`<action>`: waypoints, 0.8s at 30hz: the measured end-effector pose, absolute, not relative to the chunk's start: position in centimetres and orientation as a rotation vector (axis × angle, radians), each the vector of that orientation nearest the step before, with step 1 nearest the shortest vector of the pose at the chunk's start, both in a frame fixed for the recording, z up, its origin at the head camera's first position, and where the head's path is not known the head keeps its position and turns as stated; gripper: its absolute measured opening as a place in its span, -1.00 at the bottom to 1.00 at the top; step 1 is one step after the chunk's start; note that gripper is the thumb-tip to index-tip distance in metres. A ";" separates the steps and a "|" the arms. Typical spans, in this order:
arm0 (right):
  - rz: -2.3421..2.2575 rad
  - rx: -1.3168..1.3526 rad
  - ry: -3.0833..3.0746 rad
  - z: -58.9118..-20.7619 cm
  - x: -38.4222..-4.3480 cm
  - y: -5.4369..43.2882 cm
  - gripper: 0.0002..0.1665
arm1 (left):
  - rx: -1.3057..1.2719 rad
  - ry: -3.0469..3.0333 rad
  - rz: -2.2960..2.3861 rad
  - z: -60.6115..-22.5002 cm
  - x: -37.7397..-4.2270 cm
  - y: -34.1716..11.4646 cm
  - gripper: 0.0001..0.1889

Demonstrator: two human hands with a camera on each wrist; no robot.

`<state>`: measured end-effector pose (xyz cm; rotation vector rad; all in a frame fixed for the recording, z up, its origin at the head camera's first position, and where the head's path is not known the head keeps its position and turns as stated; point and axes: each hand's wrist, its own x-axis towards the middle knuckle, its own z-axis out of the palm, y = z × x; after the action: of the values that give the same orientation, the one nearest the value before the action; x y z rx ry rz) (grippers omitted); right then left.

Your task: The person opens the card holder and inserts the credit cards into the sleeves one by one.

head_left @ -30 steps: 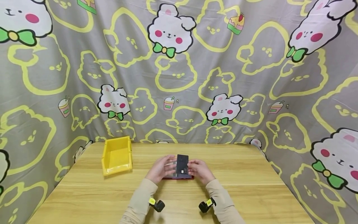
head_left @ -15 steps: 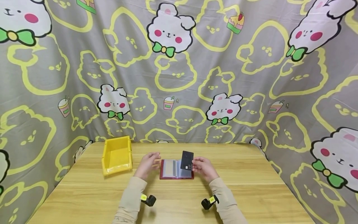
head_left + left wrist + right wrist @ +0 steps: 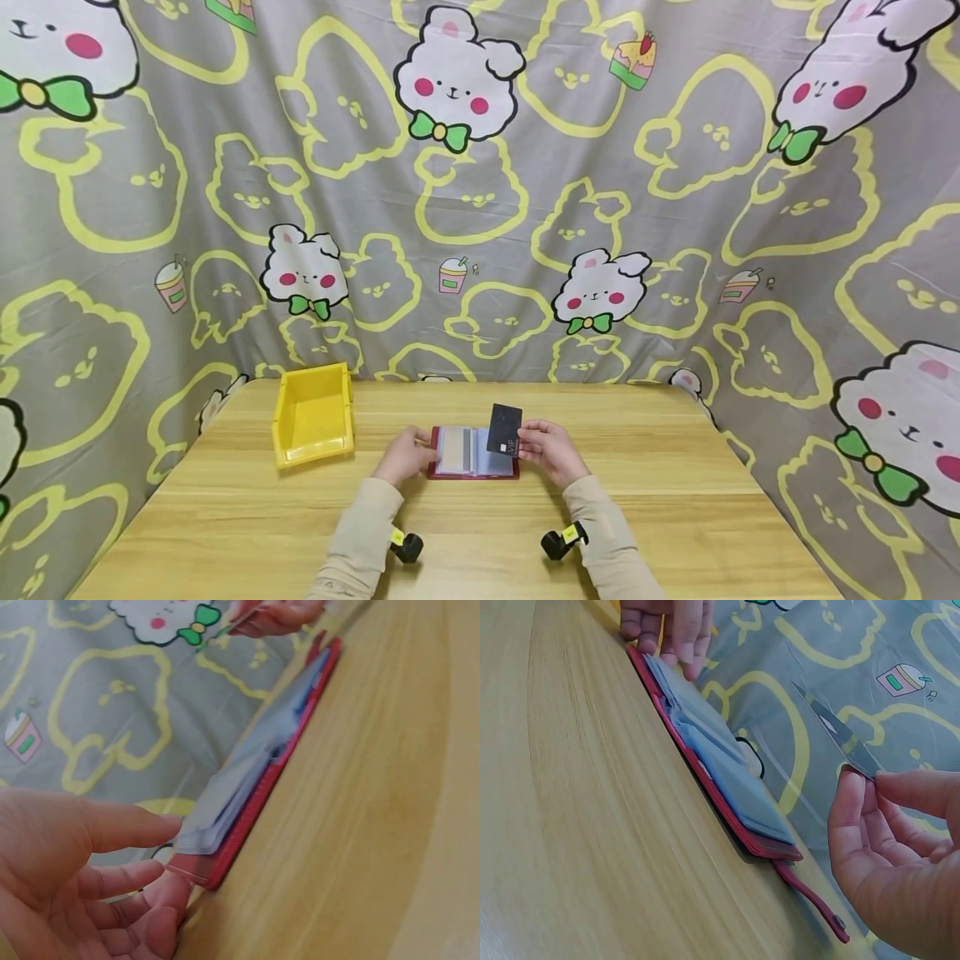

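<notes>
A red card holder (image 3: 454, 451) lies open on the wooden table, its clear plastic sleeves showing. My right hand (image 3: 552, 452) pinches a black card (image 3: 503, 430) marked VIP between thumb and fingers, raised above the holder's right half. Seen from the right wrist, the card (image 3: 841, 733) is tilted nearly edge-on, apart from the sleeves. At the holder's left edge is my left hand (image 3: 407, 455). In the left wrist view its thumb and loosely bent fingers (image 3: 124, 879) are by the red cover's corner (image 3: 193, 868); whether they touch it I cannot tell.
A yellow plastic bin (image 3: 313, 418) stands at the table's back left. The holder's red strap (image 3: 814, 900) with a metal snap sticks out from its right side. Behind the table (image 3: 480, 533) hangs a grey curtain (image 3: 517, 358) with cartoon rabbits.
The black card has moved right and up from over the holder's middle, held in my right hand. My left hand let it go, swung left, then came back to the holder's left edge.
</notes>
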<state>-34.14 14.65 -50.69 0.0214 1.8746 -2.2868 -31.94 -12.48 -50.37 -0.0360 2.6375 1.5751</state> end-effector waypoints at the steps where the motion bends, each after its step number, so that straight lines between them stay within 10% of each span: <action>1: -2.288 0.023 1.874 -50.7 -34.2 14.7 -0.91 | -0.037 2.648 1.567 -50.4 -31.9 -12.4 -0.61; 24: -2.100 0.000 2.088 -51.1 -33.7 12.9 -0.76 | -0.120 2.726 1.496 -50.8 -32.0 -12.1 -0.64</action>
<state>-33.66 12.92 -51.09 -0.0002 2.0876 -2.1000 -32.05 -12.12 -50.78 -0.1201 2.7261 1.4959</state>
